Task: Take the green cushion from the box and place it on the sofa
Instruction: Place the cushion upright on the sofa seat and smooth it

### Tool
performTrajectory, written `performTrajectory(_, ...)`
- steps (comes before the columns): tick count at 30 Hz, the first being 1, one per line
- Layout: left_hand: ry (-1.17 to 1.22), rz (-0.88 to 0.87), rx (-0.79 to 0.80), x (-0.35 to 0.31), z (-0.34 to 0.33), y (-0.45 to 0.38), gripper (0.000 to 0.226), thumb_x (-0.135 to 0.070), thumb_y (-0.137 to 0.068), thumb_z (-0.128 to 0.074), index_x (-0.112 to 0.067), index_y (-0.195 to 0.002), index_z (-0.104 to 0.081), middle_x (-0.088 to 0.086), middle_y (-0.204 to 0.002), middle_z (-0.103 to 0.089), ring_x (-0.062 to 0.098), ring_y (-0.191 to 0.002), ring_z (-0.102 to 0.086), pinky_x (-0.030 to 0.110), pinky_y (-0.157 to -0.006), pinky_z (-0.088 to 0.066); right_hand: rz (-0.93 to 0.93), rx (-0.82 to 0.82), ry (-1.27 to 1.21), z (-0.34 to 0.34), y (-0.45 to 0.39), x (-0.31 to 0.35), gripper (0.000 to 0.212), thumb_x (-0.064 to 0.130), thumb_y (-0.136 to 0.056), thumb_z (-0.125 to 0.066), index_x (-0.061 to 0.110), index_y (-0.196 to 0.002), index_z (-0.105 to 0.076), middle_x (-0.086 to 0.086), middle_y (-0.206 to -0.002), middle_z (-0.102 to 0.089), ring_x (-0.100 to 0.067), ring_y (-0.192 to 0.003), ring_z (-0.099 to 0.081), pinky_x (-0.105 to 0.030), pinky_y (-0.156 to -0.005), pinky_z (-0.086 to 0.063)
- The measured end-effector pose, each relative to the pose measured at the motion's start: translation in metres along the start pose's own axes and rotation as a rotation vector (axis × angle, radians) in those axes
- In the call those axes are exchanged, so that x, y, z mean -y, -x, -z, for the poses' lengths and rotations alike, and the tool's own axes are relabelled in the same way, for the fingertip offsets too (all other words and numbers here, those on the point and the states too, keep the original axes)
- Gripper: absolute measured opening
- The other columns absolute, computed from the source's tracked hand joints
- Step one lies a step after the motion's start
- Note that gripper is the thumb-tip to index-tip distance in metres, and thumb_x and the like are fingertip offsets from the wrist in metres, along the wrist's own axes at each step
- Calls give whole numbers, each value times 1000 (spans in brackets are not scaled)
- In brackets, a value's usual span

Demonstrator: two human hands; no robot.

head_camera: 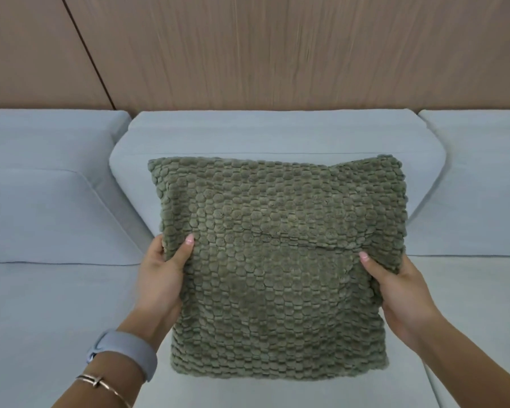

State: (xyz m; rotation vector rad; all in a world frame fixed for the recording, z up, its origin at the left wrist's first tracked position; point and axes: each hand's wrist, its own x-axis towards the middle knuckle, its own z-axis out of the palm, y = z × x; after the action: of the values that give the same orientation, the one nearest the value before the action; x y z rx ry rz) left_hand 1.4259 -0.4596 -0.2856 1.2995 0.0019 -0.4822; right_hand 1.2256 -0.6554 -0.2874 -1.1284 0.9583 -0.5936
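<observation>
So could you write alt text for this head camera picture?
Two hands, left hand and right hand, hold a bumpy green cushion by its sides against a pale blue sofa. Wooden wall panelling rises behind.

A home living room — pale blue sofa [56, 207] set against a wood-panelled wall [277, 48].

**Green cushion held over the sofa**

The green cushion [277, 266] is gripped at both side edges. The left hand [159, 278] has its thumb lying on the bobbled front face and its fingers wrapped behind the left edge. The right hand [401, 293] mirrors it, thumb on the front, fingers hidden behind. Beyond the fingertips lies the pale grey sofa [56, 290], its back cushion [277, 134] just past the cushion's far edge. A grey wristband [124, 351] and thin bracelet [100, 381] circle the left wrist.
</observation>
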Motion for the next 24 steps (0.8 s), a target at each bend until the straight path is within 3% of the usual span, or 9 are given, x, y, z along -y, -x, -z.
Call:
performTrajectory(4,26,-23,29,-2,-5,-13,27,-13,-88,-57,-11,-115,-59,3,-105,-71,12,-84,-73,25,-63,-57,32,15,-19,-2,-12,6,24,15,-88,-59,28,-108,-61,8,-106,-69,-11,-97,-65,-28,-74,-50)
performTrajectory(10,-88,32,0,4,-8,-29,30,-13,-87,-60,-12,-117,-55,3,-105,-68,14,-87,-68,23,-61,-56,-6,12,23,-6,-26,1,35,16,-87,-60,24,-121,-58,6,-109,-68,-12,-97,-64,-26,-71,-49)
performTrajectory(12,-184,61,0,4,-6,-34,39,-16,-83,-64,-13,-121,-53,5,-110,-67,17,-94,-66,28,-70,-53,-40,18,74,-1,-31,0,39,14,-84,-63,19,-123,-58,2,-110,-68,-13,-97,-64,-26,-72,-47)
performTrajectory(15,-252,52,41,-9,-6,-45,46,-27,-77,-68,-15,-120,-56,4,-112,-69,20,-101,-65,32,-80,-50,-38,52,137,1,-37,19,54,23,-69,-74,18,-121,-60,1,-112,-70,-15,-104,-64,-29,-79,-47)
performTrajectory(18,-189,43,94,-33,-14,-57,69,-52,-68,-72,-16,-126,-57,1,-118,-70,17,-105,-68,35,-86,-53,8,57,62,-6,-47,53,65,43,-64,-71,16,-122,-59,3,-111,-71,-9,-98,-65,-26,-74,-46)
performTrajectory(21,-112,67,69,-54,-24,-66,53,-48,-78,-65,-16,-121,-61,1,-111,-73,14,-92,-72,28,-67,-58,-24,6,36,-15,-59,76,50,45,-79,-65,18,-120,-60,3,-111,-69,-8,-94,-64,-26,-65,-49)
performTrajectory(24,-88,24,11,-64,-32,-70,37,-34,-86,-61,-13,-116,-64,5,-105,-73,15,-87,-73,28,-60,-58,8,-26,-36,-19,-66,87,10,23,-90,-57,22,-98,-62,0,-103,-70,-13,-87,-67,-24,-50,-54)
